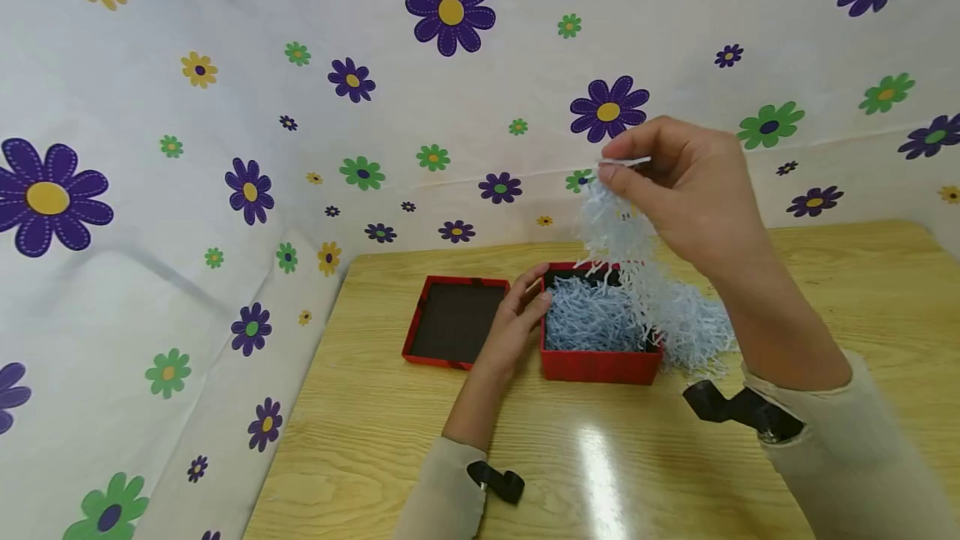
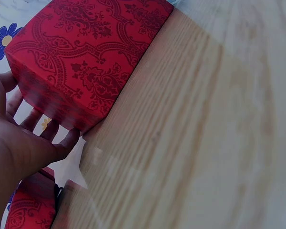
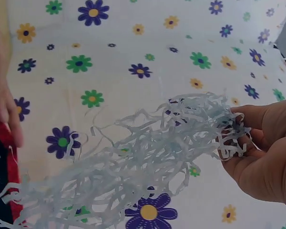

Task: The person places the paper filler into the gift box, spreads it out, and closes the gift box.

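My right hand (image 1: 697, 198) is raised above the table and pinches a clump of pale blue shredded paper (image 3: 152, 148) between thumb and fingers. The strands hang from it in a long tangle down toward the red patterned box (image 1: 600, 367). Inside that box lies more pale blue shredded paper (image 1: 588, 315). My left hand (image 1: 513, 327) rests against the box's left side, its fingers spread along the wall. In the left wrist view, the fingertips of the left hand (image 2: 24, 143) touch the end of the red box (image 2: 86, 57).
A red lid (image 1: 457, 323) with a dark inside lies left of the box, just beyond the left forearm. On the right, a loose heap of shredded paper (image 1: 705, 332) sits on the wooden table (image 1: 360, 440). A flower-printed cloth (image 1: 420, 107) hangs behind and at the left.
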Demonstrator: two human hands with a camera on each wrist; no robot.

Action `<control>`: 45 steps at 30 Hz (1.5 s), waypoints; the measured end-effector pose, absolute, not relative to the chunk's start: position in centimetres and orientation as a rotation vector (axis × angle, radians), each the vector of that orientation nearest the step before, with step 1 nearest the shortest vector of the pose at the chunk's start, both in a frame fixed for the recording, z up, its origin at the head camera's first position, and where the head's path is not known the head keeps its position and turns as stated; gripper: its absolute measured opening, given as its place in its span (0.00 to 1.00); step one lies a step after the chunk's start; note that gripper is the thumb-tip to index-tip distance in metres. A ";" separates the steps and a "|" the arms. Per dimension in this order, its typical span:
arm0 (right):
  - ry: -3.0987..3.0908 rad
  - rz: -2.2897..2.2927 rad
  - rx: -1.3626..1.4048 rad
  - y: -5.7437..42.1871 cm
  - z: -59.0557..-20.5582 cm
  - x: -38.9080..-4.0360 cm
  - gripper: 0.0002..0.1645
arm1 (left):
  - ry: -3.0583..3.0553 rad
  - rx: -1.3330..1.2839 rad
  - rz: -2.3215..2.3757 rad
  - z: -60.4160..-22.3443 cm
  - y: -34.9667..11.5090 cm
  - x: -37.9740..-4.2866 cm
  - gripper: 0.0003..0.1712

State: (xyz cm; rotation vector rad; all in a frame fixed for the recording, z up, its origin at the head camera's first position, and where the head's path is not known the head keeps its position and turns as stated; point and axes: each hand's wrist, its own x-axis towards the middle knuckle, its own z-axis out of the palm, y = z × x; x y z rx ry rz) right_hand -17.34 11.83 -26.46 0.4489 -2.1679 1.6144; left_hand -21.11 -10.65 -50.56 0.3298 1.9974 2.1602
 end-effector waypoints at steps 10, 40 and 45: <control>-2.474 1.586 0.484 10.0 -33.0 -18.3 0.09 | 1.960 0.349 2.190 -50.9 -10.4 -21.2 0.28; -2.761 1.845 0.792 13.3 -37.5 -19.5 0.14 | 2.022 0.333 2.159 -50.6 -10.5 -21.4 0.28; -2.867 2.019 0.888 12.0 -40.5 -20.2 0.13 | 2.027 0.320 2.157 -50.7 -10.5 -21.3 0.27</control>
